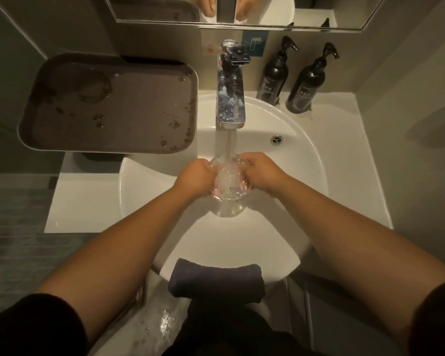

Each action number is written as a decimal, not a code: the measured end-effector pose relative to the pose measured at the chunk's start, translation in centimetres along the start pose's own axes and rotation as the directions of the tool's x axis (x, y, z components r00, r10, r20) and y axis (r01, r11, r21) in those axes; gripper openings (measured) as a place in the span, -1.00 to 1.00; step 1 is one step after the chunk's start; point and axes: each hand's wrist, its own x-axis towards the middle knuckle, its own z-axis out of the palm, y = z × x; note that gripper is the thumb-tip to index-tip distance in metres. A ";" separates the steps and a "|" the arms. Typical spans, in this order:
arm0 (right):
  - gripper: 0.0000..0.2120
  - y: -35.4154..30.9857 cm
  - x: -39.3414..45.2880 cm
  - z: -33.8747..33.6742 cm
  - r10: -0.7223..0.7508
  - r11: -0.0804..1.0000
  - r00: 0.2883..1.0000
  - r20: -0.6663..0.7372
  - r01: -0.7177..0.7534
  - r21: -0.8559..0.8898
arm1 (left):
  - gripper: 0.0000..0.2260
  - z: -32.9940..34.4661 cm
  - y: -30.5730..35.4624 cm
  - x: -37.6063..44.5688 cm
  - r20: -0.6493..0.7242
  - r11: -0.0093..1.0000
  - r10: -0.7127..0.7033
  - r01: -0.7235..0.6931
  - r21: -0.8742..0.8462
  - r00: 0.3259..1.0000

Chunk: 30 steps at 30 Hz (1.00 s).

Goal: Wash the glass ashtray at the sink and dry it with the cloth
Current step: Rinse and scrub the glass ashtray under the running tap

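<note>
Glass ashtray (226, 181) gripped between left hand (194, 177) and right hand (263, 173) under faucet (231, 98) stream, over sink (306, 160) centre, dark cloth (216, 282) draped on sink's near rim, wet tray (108, 104) at counter's far-left corner.

The sink (293, 163) is plain white, and the tabletop (344, 150) around it is the same white. The tap (231, 91) behind the sink is shiny chrome with mottled reflections. Left of the tap, the tray (108, 104) is dull brown with a paler grey rim and darker wet blotches. Right of the tap stand two black pump bottles (274, 73) (307, 83) with pale lettering. The ashtray (228, 178) under the tap is clear glass with a faceted, sparkling pattern and a faint pink tint low down. The cloth (216, 281) on the sink's near rim is dark navy-grey, unpatterned. Both sleeves (31, 327) are black.
</note>
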 end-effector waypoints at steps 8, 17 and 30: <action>-0.78 -1.1 0.4 0.3 0.036 0.985 0.978 -0.206 -0.001 0.171 | -0.66 1.5 0.6 -0.1 -0.268 0.998 0.057 -0.064 -0.016 0.962; -0.80 -1.0 0.0 -0.1 0.001 0.999 0.999 -0.034 0.001 0.051 | -0.80 0.6 0.0 0.8 -0.047 0.996 0.017 -0.021 -0.087 0.999; -0.79 -1.0 -0.7 0.9 0.177 0.944 0.982 -0.067 -0.150 0.295 | -0.69 1.3 0.5 -0.5 -0.122 0.801 0.027 -0.094 -0.592 0.992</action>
